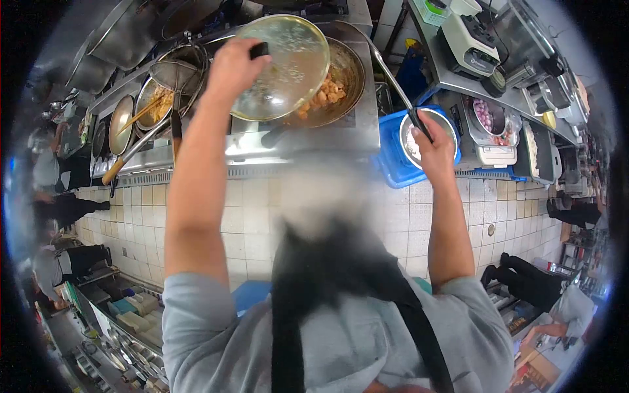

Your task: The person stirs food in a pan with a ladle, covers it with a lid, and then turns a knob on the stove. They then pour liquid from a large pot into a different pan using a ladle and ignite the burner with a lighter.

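My left hand (pixel 237 65) is closed on the black knob of a glass lid (pixel 288 72), which is tilted and fogged with droplets. Partly behind the lid is a pan (pixel 356 75) on the stove, with browned chunks of food (pixel 327 93) inside. My right hand (pixel 435 145) grips the black handle of a long metal utensil (pixel 391 77), whose far end reaches up beside the pan. Under that hand sits a metal bowl (pixel 451 124) with something white in it, standing in a blue plastic tub (pixel 386 147).
Left of the lid are a strainer (pixel 175 73), a pan of yellowish food (pixel 159 105) with chopsticks and another pan (pixel 120 121). At the right, a shelf holds a blender base (pixel 468 46); below it is a pot of purple pieces (pixel 485 114). Other people stand at both sides.
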Motion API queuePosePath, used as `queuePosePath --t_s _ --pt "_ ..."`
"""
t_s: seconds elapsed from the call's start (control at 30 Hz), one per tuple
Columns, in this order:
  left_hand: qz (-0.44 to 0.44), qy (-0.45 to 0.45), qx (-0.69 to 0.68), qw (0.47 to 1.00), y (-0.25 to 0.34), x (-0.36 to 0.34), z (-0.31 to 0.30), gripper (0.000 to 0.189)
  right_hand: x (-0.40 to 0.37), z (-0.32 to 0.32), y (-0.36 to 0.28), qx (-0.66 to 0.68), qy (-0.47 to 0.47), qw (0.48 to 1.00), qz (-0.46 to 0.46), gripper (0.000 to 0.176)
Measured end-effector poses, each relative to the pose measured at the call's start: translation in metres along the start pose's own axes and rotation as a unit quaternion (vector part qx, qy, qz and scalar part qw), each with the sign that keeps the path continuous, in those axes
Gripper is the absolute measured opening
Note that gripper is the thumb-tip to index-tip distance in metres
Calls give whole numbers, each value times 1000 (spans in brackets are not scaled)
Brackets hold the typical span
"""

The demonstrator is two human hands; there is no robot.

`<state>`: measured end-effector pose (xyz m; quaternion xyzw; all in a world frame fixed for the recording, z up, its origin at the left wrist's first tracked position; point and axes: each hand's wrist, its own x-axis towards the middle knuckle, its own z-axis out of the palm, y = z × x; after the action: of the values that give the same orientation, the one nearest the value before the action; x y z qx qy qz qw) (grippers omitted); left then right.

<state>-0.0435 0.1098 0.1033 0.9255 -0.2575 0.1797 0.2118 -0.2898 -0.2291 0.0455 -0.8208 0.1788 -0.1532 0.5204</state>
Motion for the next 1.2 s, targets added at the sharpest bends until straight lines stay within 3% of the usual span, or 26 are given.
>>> queuePosePath --t_s 0.07,0.17,0.2,0.27,0.4,0.47,0.5,0.57,0.6,0.63,0.7,0.73,0.77,0.8,0.83,0.87,0.9,0.93,0.97,1.0,1.07,1.1,1.17,1.2 --pt "8 -25 50 998 10 10 36 42 -8 -8 12 4 0 1000 11 40" --pt "-59 -133 118 982 18 17 89 40 -23 -16 18 1 0 1000 -8 40" --pt "-61 -130 120 982 21 17 101 40 -28 -16 17 31 -3 1000 5 40" --pt "-107 -238 103 960 24 17 120 43 -30 -12 18 60 -10 998 14 40" --pt "-169 -230 68 956 17 10 167 55 -19 4 39 71 -30 997 16 41" --pt "-141 -274 102 946 28 12 157 54 -6 17 37 -74 -41 996 2 42" --pt "-153 -274 101 944 38 9 144 54 2 25 35 -61 -66 996 22 42" --pt "-121 -201 69 970 61 -12 113 43 18 42 38 -106 -76 991 -29 43" --pt "-91 -100 -33 990 67 -37 105 43 25 49 40 -148 -76 983 -78 45" --pt "-61 8 -132 989 76 -68 97 44 33 55 41 -179 -105 977 -46 46" --pt "-118 -32 -313 942 112 -134 50 42 42 62 43 -200 -136 969 -51 46" --pt "-105 -14 -340 935 112 -182 53 41 43 66 45 -212 -146 965 -47 46" --pt "-90 5 -365 926 115 -226 57 39 43 68 52 -278 -106 945 -135 46" --pt "-252 -117 -374 885 134 -242 29 40 41 69 57 -335 -63 913 -224 45" --pt "-399 -236 -374 803 150 -256 1 42 37 67 45 -358 -32 881 -307 42" --pt "-396 -276 -286 828 144 -316 25 45 29 68 32 -375 -1 842 -389 39" --pt "-390 -317 -196 842 133 -393 65 48 17 74 30 -377 -17 835 -399 39" --pt "-403 -299 -206 840 136 -449 85 56 3 80 30 -336 -96 866 -358 36" --pt "-446 -396 -198 778 142 -467 81 59 -11 89 31 -296 -172 887 -309 34" --pt "-454 -394 -212 770 148 -512 107 59 -32 106 33 -233 -252 922 -180 35" --pt "-399 -544 -212 707 165 -616 187 70 -62 143 49 -223 -320 914 -112 37" --pt "-402 -542 -228 702 173 -612 174 70 -69 165 69 -212 -345 912 -62 39" --pt "-635 -521 -198 535 181 -578 131 80 -80 216 81 -131 -364 919 73 42" --pt "-635 -523 -212 528 184 -591 136 80 -86 239 80 -62 -351 920 161 44"
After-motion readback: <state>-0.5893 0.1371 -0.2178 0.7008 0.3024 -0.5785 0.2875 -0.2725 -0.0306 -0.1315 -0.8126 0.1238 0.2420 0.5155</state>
